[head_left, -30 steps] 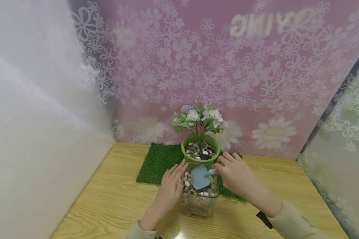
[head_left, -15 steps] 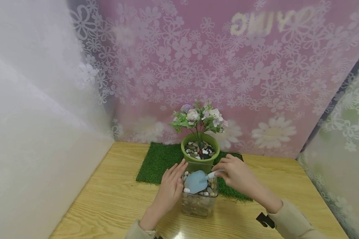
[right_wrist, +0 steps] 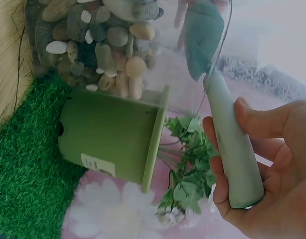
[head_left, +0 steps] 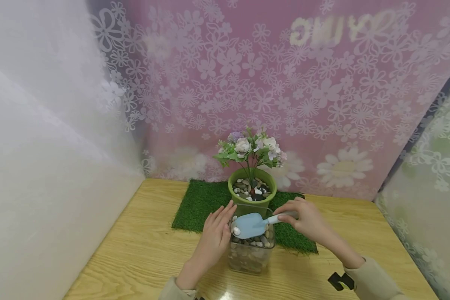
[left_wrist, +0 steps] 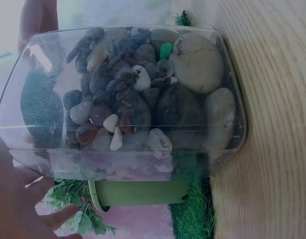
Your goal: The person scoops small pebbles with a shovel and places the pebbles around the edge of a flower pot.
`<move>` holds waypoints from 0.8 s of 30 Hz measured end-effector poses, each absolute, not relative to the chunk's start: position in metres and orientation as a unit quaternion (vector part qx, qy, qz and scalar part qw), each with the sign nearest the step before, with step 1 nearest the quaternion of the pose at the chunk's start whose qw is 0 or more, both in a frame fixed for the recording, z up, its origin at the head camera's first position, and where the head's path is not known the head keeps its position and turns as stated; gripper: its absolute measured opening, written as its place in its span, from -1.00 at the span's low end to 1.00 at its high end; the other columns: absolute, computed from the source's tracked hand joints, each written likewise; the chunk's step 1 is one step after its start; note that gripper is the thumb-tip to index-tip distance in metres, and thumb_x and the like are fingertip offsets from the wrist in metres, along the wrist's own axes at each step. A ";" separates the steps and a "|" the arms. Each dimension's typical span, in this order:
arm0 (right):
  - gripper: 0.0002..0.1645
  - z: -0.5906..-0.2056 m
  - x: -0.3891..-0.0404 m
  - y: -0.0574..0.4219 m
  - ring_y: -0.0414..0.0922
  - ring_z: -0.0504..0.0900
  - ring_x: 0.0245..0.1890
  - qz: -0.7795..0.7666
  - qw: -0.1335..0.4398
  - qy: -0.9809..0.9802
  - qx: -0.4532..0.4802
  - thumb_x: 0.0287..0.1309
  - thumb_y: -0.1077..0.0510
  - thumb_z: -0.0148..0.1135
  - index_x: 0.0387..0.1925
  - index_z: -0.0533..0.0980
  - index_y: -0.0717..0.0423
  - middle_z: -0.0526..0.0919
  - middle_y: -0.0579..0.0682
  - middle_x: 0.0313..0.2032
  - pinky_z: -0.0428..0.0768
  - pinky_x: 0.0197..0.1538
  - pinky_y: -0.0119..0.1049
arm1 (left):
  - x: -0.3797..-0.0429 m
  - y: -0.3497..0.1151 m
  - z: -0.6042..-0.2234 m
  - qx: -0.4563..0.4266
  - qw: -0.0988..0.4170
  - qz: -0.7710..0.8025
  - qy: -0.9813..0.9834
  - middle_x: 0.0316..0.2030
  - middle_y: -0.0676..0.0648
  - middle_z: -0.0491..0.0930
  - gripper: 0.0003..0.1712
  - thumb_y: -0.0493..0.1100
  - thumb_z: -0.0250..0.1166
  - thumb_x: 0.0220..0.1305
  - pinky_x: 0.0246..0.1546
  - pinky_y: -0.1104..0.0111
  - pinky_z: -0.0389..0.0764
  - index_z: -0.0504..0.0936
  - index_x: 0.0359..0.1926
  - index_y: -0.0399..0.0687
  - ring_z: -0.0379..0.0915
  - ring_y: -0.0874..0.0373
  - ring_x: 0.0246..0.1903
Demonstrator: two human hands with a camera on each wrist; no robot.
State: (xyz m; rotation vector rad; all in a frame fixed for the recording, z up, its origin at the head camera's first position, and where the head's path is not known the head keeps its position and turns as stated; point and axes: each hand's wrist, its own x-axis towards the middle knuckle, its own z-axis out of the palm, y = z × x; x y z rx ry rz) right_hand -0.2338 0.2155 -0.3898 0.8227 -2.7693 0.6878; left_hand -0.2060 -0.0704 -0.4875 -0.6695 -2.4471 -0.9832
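Note:
My right hand (head_left: pixel 308 217) grips the pale handle of a small garden trowel (head_left: pixel 249 226), its light blue blade pointing left inside the top of a clear square container (head_left: pixel 243 255). At the blade's tip lies a white pebble (head_left: pixel 236 230). Thumb and fingers wrap the handle (right_wrist: pixel 233 144) in the right wrist view. My left hand (head_left: pixel 215 233) rests with straight fingers along the container's left rim. Pebbles of mixed sizes (left_wrist: pixel 130 109) fill the container's lower part, seen through its wall in the left wrist view.
Right behind the container stands a green flowerpot (head_left: pixel 230 187) with pebbles and a bunch of white and purple flowers (head_left: pixel 243 146). The pot is on an artificial grass mat (head_left: pixel 198 204) on the wooden table (head_left: pixel 127 254). A pink floral backdrop (head_left: pixel 225 83) rises behind.
My right hand has moved right and drawn the trowel handle outward. The blade swung left, then lifted slightly, and a white pebble now shows at its tip. The left hand stays put.

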 end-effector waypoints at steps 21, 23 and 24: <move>-0.83 -0.401 -0.229 0.238 -0.20 0.56 -0.33 0.259 0.136 -0.921 0.256 0.16 0.12 0.45 -0.19 0.77 -0.17 0.71 -0.27 -0.31 0.45 -0.32 -0.25 | -0.206 -0.070 -0.489 -0.237 0.214 -0.353 -0.879 0.55 0.04 0.16 -0.38 -0.25 -0.03 0.55 0.37 -0.33 0.09 0.22 0.57 0.06 0.13 -0.13 0.48; -0.83 -0.397 -0.230 0.238 -0.20 0.57 -0.32 0.266 0.129 -0.921 0.255 0.18 0.12 0.43 -0.17 0.77 -0.14 0.71 -0.25 -0.30 0.45 -0.32 -0.25 | -0.205 -0.070 -0.489 -0.238 0.216 -0.352 -0.879 0.54 0.04 0.17 -0.38 -0.25 -0.04 0.54 0.37 -0.34 0.10 0.23 0.56 0.05 0.14 -0.14 0.48; -0.83 -0.395 -0.230 0.239 -0.18 0.58 -0.32 0.269 0.129 -0.920 0.255 0.19 0.13 0.43 -0.17 0.77 -0.11 0.72 -0.23 -0.30 0.45 -0.31 -0.25 | -0.205 -0.069 -0.489 -0.238 0.216 -0.352 -0.879 0.54 0.03 0.17 -0.38 -0.25 -0.04 0.54 0.37 -0.34 0.10 0.23 0.56 0.04 0.15 -0.14 0.47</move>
